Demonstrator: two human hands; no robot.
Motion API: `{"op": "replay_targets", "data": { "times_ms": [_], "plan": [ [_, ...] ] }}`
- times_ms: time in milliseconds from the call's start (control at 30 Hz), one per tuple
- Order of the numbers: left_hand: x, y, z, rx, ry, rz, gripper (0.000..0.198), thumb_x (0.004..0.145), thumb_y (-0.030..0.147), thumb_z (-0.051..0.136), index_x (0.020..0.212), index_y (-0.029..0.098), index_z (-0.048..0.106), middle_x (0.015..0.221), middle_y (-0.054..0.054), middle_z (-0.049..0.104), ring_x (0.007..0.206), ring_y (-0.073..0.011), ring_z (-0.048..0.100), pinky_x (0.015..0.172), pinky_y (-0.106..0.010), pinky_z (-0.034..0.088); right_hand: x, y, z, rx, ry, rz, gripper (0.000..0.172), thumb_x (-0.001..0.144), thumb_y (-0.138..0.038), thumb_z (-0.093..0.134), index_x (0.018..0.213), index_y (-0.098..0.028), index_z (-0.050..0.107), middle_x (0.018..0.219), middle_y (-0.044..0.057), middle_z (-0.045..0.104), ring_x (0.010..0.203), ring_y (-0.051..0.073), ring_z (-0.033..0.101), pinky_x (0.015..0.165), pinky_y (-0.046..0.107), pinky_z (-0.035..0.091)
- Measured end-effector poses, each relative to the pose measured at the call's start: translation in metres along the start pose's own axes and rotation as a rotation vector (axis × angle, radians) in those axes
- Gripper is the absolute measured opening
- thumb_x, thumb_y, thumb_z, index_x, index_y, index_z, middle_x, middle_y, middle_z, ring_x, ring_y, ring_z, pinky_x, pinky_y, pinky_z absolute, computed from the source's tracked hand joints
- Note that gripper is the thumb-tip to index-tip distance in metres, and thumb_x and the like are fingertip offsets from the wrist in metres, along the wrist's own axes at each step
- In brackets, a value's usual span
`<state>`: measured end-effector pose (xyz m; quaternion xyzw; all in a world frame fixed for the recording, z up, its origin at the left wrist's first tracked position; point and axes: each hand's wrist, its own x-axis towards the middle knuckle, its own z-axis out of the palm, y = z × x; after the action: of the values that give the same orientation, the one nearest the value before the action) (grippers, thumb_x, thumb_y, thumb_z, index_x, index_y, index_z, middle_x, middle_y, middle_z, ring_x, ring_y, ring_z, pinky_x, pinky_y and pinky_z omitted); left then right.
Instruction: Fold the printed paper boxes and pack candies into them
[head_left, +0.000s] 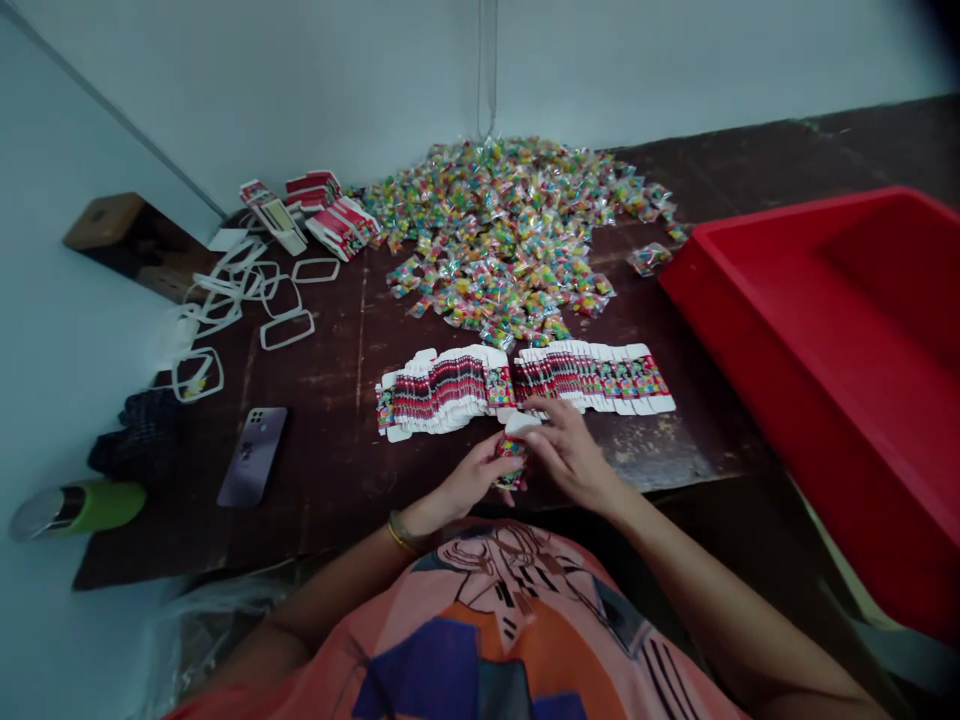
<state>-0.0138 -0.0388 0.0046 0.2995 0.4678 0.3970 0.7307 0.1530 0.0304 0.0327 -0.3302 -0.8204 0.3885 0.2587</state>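
My left hand (471, 478) and my right hand (568, 452) meet at the table's near edge, both closed around one small printed cardboard box (513, 452) with a white flap on top. Just beyond them lie two fanned rows of flat red-and-white printed box blanks (442, 392) (592, 378). Farther back spreads a big heap of small clear packets of coloured candy (510, 225).
A large red plastic bin (832, 340) stands at the right. A phone (253, 455), a green bottle (82, 508), dark cloth (139, 430), white plastic bands (247, 290) and more stacked blanks (330, 215) lie at the left of the dark wooden table (322, 470).
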Motion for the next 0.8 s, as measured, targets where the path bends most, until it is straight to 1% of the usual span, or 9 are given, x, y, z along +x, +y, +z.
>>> {"op": "replay_targets", "data": {
  "times_ms": [67,133,200,300,333,400,533,700,800],
  "plan": [
    [-0.001,-0.002,-0.001,-0.042,0.003,-0.020,0.045,0.082,0.051,0.053,0.104,0.012,0.062,0.078,-0.006,0.063,0.066,-0.0166,0.058,0.048,-0.023,0.045,-0.010,-0.001,0.004,0.103,0.000,0.022,0.027,0.094,-0.035,0.044,0.095,-0.025,0.069,0.134,0.007,0.047,0.118,0.026,0.045,0.103,0.047,0.034],
    [0.000,-0.003,-0.001,-0.092,0.032,-0.057,0.058,0.084,0.061,0.041,0.102,0.010,0.063,0.075,-0.008,0.064,0.063,-0.0170,0.058,0.046,-0.024,0.043,-0.018,0.001,0.008,0.301,0.077,0.179,0.024,0.092,-0.037,0.049,0.104,-0.026,0.066,0.126,0.008,0.052,0.104,0.022,0.055,0.093,0.041,0.045],
    [0.002,-0.004,-0.001,-0.102,0.042,-0.075,0.059,0.085,0.061,0.040,0.105,0.010,0.062,0.078,-0.009,0.065,0.064,-0.0179,0.059,0.046,-0.024,0.043,-0.023,0.007,0.012,0.569,0.094,0.387,0.027,0.087,-0.038,0.055,0.109,-0.025,0.061,0.104,0.006,0.061,0.075,0.016,0.060,0.071,0.032,0.052],
    [0.005,-0.001,-0.002,0.035,-0.017,-0.023,0.046,0.081,0.049,0.052,0.107,0.012,0.063,0.084,-0.007,0.065,0.070,-0.0173,0.059,0.050,-0.023,0.046,-0.024,0.015,0.015,0.866,-0.061,0.566,0.029,0.080,-0.034,0.062,0.106,-0.022,0.060,0.086,0.002,0.062,0.054,0.009,0.053,0.055,0.024,0.049],
    [0.006,0.000,-0.002,0.103,-0.039,0.001,0.043,0.079,0.045,0.056,0.107,0.013,0.063,0.086,-0.006,0.064,0.072,-0.0167,0.058,0.052,-0.022,0.046,-0.023,0.016,0.014,0.866,-0.077,0.562,0.026,0.078,-0.032,0.063,0.102,-0.021,0.062,0.086,0.002,0.063,0.055,0.009,0.053,0.054,0.023,0.049],
    [0.010,0.003,-0.001,0.185,-0.049,0.013,0.040,0.076,0.039,0.059,0.107,0.014,0.064,0.089,-0.006,0.064,0.075,-0.0163,0.057,0.053,-0.022,0.046,-0.020,0.014,0.010,0.711,-0.047,0.451,0.020,0.078,-0.030,0.063,0.096,-0.020,0.067,0.089,0.004,0.063,0.066,0.012,0.059,0.060,0.025,0.051],
    [0.018,0.008,0.004,0.093,-0.001,-0.023,0.042,0.080,0.042,0.051,0.109,0.013,0.063,0.090,-0.009,0.065,0.078,-0.0195,0.058,0.054,-0.025,0.049,-0.012,0.004,-0.008,0.343,-0.038,0.149,0.025,0.089,-0.033,0.053,0.103,-0.023,0.072,0.105,0.007,0.065,0.095,0.019,0.061,0.084,0.034,0.050],
    [0.017,0.008,0.003,-0.040,-0.199,0.003,0.043,0.079,0.036,0.061,0.117,0.017,0.059,0.101,-0.009,0.064,0.088,-0.0207,0.059,0.065,-0.028,0.051,-0.009,0.005,-0.015,0.310,0.054,0.186,0.024,0.087,-0.037,0.058,0.100,-0.025,0.073,0.095,0.007,0.071,0.085,0.019,0.065,0.079,0.033,0.052],
    [0.014,0.000,0.000,-0.070,-0.180,-0.034,0.046,0.080,0.035,0.063,0.122,0.018,0.055,0.099,-0.009,0.063,0.083,-0.0185,0.059,0.061,-0.026,0.050,-0.016,0.012,-0.001,0.252,0.058,0.105,0.026,0.088,-0.035,0.057,0.109,-0.026,0.070,0.105,0.008,0.069,0.094,0.020,0.063,0.084,0.036,0.051]
  ]
}}
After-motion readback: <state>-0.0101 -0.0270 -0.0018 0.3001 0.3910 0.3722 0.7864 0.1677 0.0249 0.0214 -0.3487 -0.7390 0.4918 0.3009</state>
